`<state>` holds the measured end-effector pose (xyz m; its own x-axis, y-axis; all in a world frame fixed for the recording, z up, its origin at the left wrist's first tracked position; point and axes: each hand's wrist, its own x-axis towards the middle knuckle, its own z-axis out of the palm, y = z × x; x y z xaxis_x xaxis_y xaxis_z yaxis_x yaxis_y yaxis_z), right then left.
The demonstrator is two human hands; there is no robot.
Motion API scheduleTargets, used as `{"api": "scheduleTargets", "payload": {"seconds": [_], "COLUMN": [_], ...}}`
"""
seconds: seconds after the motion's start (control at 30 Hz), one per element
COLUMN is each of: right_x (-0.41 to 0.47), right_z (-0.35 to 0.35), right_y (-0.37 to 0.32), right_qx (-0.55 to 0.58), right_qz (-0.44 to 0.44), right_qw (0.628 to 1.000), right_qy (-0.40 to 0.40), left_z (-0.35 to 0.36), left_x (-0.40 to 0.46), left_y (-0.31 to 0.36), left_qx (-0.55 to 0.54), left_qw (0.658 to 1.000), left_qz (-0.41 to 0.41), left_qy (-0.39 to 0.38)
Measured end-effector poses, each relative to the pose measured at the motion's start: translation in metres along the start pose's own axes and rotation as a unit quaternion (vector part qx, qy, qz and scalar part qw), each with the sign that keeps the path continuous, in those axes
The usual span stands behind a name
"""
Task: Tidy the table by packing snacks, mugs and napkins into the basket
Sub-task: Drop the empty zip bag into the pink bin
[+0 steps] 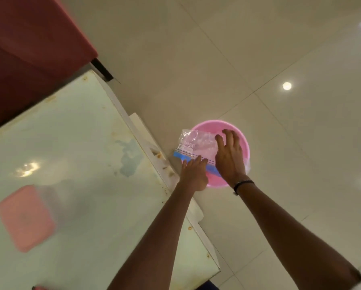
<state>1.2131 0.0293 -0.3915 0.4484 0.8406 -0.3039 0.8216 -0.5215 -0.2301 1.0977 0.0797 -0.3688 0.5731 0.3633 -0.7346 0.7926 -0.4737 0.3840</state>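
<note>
A round pink basket (241,136) stands on the tiled floor beside the table's right edge. A clear zip bag (193,143) with a blue seal strip lies over its opening, partly sticking out to the left. My left hand (193,173) pinches the bag at the blue strip. My right hand (229,155) lies on the bag with fingers spread, pressing it down into the basket. What the bag contains is too blurred to tell.
The pale glass-topped table (70,164) fills the left. A pink square container (25,218) lies on it at the near left. A red sofa (29,45) stands behind the table. Shiny floor tiles (280,59) extend to the right.
</note>
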Motion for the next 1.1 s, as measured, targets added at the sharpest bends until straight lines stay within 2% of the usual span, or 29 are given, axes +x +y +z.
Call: {"api": "scheduleTargets", "payload": {"seconds": [0.07, 0.13, 0.27, 0.33, 0.4, 0.47, 0.53, 0.6, 0.77, 0.9, 1.1], "right_x": [-0.005, -0.009, -0.003, 0.005, 0.008, 0.005, -0.001, -0.011, -0.042, -0.076, -0.145], "right_z": [0.019, 0.039, 0.067, 0.071, 0.067, 0.053, 0.034, 0.006, -0.078, -0.144, -0.218], "right_y": [0.0, 0.006, 0.023, 0.028, 0.025, 0.015, 0.003, -0.011, -0.061, -0.124, -0.237], "right_qx": [-0.062, -0.111, -0.143, -0.152, -0.125, -0.078, -0.04, -0.01, 0.076, 0.126, 0.151], "right_qz": [-0.028, -0.042, -0.018, -0.014, -0.02, -0.035, -0.038, -0.029, -0.034, -0.088, -0.152], "right_qw": [0.998, 0.99, 0.971, 0.963, 0.973, 0.992, 0.998, 0.996, 0.987, 0.975, 0.968], "right_qy": [-0.018, -0.078, -0.192, -0.224, -0.194, -0.092, 0.021, 0.086, 0.136, 0.161, 0.132], "left_z": [0.006, 0.011, 0.019, 0.021, 0.019, 0.012, 0.0, -0.016, -0.061, -0.099, -0.135], "left_x": [0.013, 0.025, 0.041, 0.042, 0.039, 0.029, 0.014, -0.009, -0.088, -0.171, -0.304], "left_y": [-0.001, -0.004, -0.01, -0.011, -0.007, -0.001, 0.006, 0.013, 0.022, 0.01, -0.028], "left_qx": [0.025, 0.048, 0.101, 0.103, 0.069, 0.023, -0.007, -0.04, -0.139, -0.17, -0.205], "left_qw": [0.999, 0.998, 0.993, 0.993, 0.997, 1.0, 0.995, 0.981, 0.936, 0.906, 0.869], "left_qz": [-0.007, -0.013, -0.035, -0.034, -0.026, -0.016, -0.005, -0.003, -0.008, -0.038, -0.065], "left_qy": [-0.024, -0.035, -0.054, -0.049, -0.035, 0.008, 0.094, 0.187, 0.324, 0.386, 0.447]}}
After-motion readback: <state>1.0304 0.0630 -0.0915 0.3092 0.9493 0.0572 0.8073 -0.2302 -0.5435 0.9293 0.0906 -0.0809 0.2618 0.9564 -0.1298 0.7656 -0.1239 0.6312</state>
